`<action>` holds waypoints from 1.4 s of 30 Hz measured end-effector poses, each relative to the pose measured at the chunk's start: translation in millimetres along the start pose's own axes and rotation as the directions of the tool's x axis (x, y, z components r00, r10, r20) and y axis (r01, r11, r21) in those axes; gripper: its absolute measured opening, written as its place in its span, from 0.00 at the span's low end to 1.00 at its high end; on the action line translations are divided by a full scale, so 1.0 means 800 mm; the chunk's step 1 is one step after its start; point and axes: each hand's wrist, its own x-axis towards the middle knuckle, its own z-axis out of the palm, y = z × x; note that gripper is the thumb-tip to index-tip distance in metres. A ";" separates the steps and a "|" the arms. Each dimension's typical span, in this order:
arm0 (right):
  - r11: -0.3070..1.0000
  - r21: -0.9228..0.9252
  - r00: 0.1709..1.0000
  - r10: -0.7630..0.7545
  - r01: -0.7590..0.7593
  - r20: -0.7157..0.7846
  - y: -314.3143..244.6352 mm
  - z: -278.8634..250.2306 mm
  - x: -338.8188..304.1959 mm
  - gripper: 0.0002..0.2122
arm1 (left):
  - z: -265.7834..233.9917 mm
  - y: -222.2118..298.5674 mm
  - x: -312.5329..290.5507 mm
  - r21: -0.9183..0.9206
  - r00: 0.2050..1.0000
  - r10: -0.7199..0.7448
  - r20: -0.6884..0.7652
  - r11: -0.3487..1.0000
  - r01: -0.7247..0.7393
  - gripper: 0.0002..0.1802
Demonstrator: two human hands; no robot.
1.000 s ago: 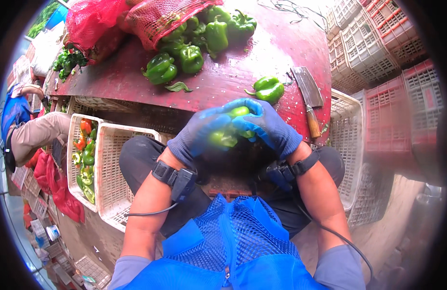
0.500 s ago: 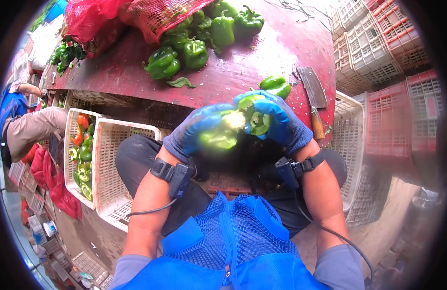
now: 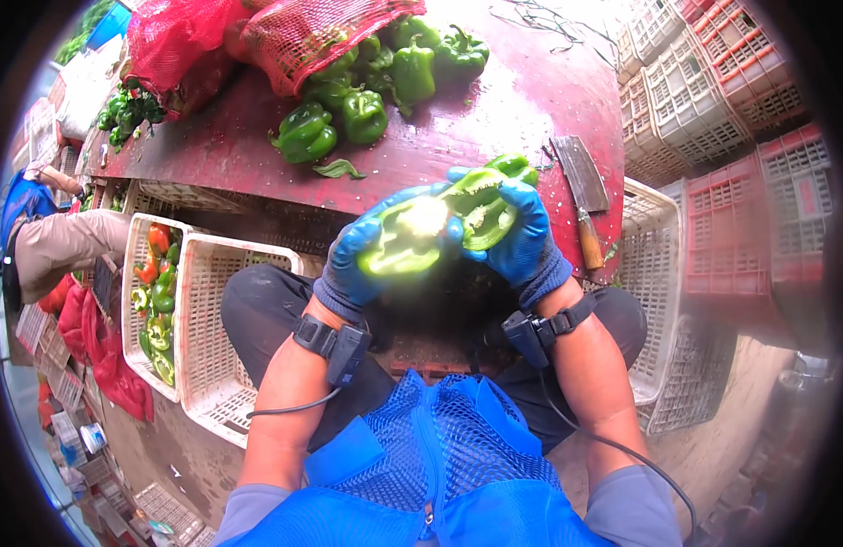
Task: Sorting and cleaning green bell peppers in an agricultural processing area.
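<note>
My left hand (image 3: 356, 260), in a blue glove, is closed round a green bell pepper half (image 3: 398, 251) whose pale core faces up. In my right hand (image 3: 529, 232), also gloved, sits the other pepper half (image 3: 480, 211), its hollow inside and ribs showing. The two halves are held side by side over my lap, just off the near edge of the red table (image 3: 248, 196). Beyond my right hand a whole green pepper (image 3: 512, 167) lies on the table. To its right rests a cleaver (image 3: 583, 178) with a wooden handle.
A red mesh sack (image 3: 321, 41) spills several green peppers (image 3: 412, 73) onto the table's far side. At left stand a white crate (image 3: 222, 283) and a crate of cut peppers (image 3: 132, 319). Another crate (image 3: 654, 246) is by my right knee; stacked crates (image 3: 699, 91) rise behind. A person (image 3: 66, 242) is at far left.
The pepper halves have come apart and opened, showing their insides more fully. My hands have turned the cut faces upward.
</note>
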 end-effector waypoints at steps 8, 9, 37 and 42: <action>0.996 -0.086 0.985 -0.042 0.028 -0.168 0.009 -0.003 0.010 0.18 | -0.008 -0.015 -0.009 0.273 0.978 0.071 -0.195 0.962 -0.016 0.46; 0.987 -0.160 0.979 -0.046 0.014 -0.197 0.010 -0.019 0.016 0.16 | -0.005 -0.015 -0.008 0.258 0.978 0.064 -0.200 0.966 -0.010 0.43; -0.423 -0.876 0.973 -0.121 -0.231 -0.198 -0.007 0.024 0.145 0.24 | -0.020 0.034 -0.028 0.242 0.931 0.186 -0.313 0.964 -0.111 0.35; -0.780 -0.617 0.913 -0.319 -0.100 0.255 -0.002 0.047 0.128 0.28 | -0.020 0.039 -0.024 0.152 0.942 0.197 -0.272 0.975 -0.160 0.37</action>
